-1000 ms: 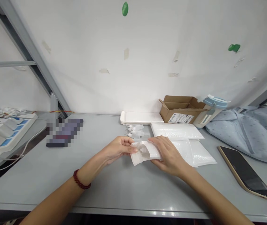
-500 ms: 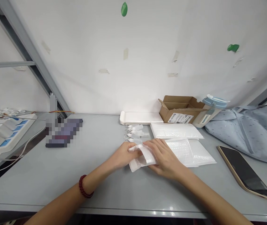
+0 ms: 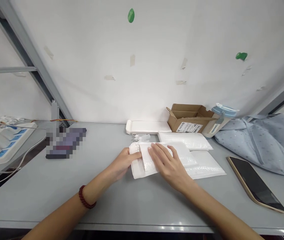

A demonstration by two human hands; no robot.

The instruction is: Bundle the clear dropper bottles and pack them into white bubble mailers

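A white bubble mailer (image 3: 185, 154) lies across the middle of the desk, its flap end turned toward the left. My left hand (image 3: 122, 163) pinches that end, thumb on the flap and fingers out of sight underneath. Stretched fingers of my right hand (image 3: 169, 165) rest flat on top of the mailer. Under its right part another white mailer (image 3: 208, 168) sticks out, and one more mailer (image 3: 186, 140) lies behind. Small clear-and-white pieces with thin loops (image 3: 142, 137) show just past the flap; the mailer covers part of them.
Against the wall stand a white stack of mailers (image 3: 149, 127), an open cardboard box (image 3: 190, 118) and a blue-lidded cup (image 3: 218, 120). To the right are a blue cloth bag (image 3: 254, 143) and a phone (image 3: 258, 183). A power strip (image 3: 12, 143) sits at far left, near a blurred-out dark object (image 3: 67, 143).
The mailer's left end was held bent open around my left fingers; now it lies flatter. My right hand has flattened onto it, and the mailer covers more of the small clear pieces.
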